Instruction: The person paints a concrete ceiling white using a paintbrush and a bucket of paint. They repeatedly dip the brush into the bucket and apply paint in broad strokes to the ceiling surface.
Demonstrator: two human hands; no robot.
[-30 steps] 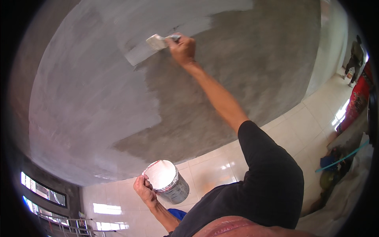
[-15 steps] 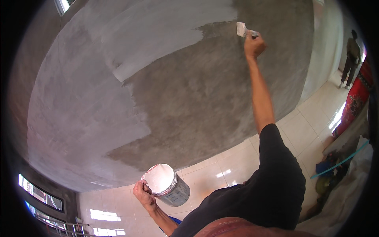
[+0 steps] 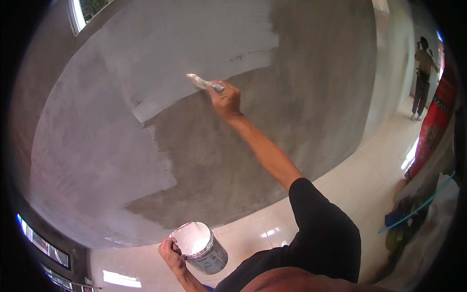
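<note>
My right hand (image 3: pixel 226 100) is closed round the handle of a paintbrush (image 3: pixel 198 81) with whitish bristles, which point left. The brush is at the wall (image 3: pixel 214 160), near the lower border of a pale coated area (image 3: pixel 170 53); below and right of it the wall is bare grey-brown. Low in front of me, my left hand (image 3: pixel 171 253) grips the rim of a paint bucket (image 3: pixel 210 259). The bucket is tilted, dark grey outside, with white paint (image 3: pixel 194 239) inside.
Glossy pale tiles (image 3: pixel 253 228) run along the wall's foot. Another person (image 3: pixel 424 78) stands at the far right, beside a red patterned cloth (image 3: pixel 432 134). Nearer on the right lie piled items under a thin turquoise strip (image 3: pixel 422 207). Windows (image 3: pixel 44 246) show at the lower left.
My right hand has swept the brush left and down across the wall, and the pale coating now reaches further along the upper right. My left hand still holds the bucket, slightly lower in view.
</note>
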